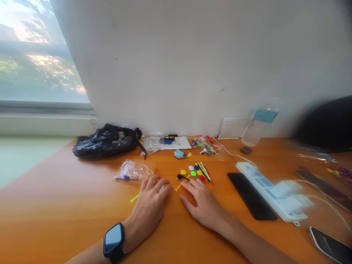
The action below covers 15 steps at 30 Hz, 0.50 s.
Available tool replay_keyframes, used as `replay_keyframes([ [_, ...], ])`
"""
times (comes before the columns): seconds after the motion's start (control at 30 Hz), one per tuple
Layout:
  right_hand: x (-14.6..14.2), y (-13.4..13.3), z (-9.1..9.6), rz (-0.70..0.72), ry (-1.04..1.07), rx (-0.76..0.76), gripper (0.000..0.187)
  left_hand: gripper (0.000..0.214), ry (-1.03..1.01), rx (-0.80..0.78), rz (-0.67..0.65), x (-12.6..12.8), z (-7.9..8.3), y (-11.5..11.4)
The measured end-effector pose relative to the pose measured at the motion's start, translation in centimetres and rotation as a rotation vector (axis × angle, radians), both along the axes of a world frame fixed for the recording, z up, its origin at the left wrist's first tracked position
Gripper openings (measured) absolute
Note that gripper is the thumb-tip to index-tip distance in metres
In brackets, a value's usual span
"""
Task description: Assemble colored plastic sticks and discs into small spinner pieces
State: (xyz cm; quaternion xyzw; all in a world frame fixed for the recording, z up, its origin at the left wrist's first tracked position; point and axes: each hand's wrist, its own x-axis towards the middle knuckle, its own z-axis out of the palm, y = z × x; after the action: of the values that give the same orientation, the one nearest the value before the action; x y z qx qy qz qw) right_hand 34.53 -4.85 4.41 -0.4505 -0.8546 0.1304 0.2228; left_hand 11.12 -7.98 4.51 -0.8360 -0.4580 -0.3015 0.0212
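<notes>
My left hand point(151, 203) lies palm down on the wooden table, its fingers bent and slightly apart. A green plastic stick point(134, 199) sticks out on its left side, and a small white piece point(161, 188) shows between the fingers; whether they touch it is unclear. My right hand point(205, 205) is also palm down, thumb spread from the fingers. Its fingertips reach a yellow stick point(178, 186) and the near edge of a group of coloured discs, among them a black disc point(179, 176) and a green disc point(193, 173). Several coloured sticks point(204, 171) lie beside the discs.
A clear plastic bag point(134, 170) lies beyond my left hand, with a black bag point(106, 142) behind it. Small packets point(207, 146) lie near the wall. To the right are a black phone point(250, 196), a white power strip point(272, 190) with cables, and a bottle point(253, 134).
</notes>
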Motion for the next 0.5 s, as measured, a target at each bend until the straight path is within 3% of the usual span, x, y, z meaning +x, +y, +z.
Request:
replay_keyframes([
  [0.17,-0.2,0.0,0.0,0.022,0.046,0.021,0.025,0.026,-0.018,-0.024,-0.082,0.7,0.6,-0.5],
  [0.27,-0.1,0.2,-0.3,0.002,0.055,0.065,0.030,0.022,-0.017,-0.082,-0.154,1.2,1.0,-1.0],
  [0.43,0.2,1.1,0.0,-0.056,0.008,0.182,0.039,0.034,0.029,-0.173,-0.229,1.2,1.5,-1.4],
  [0.5,0.5,1.6,0.1,-0.075,-0.027,0.207,0.041,0.023,0.028,-0.194,-0.238,1.2,1.6,-1.4],
])
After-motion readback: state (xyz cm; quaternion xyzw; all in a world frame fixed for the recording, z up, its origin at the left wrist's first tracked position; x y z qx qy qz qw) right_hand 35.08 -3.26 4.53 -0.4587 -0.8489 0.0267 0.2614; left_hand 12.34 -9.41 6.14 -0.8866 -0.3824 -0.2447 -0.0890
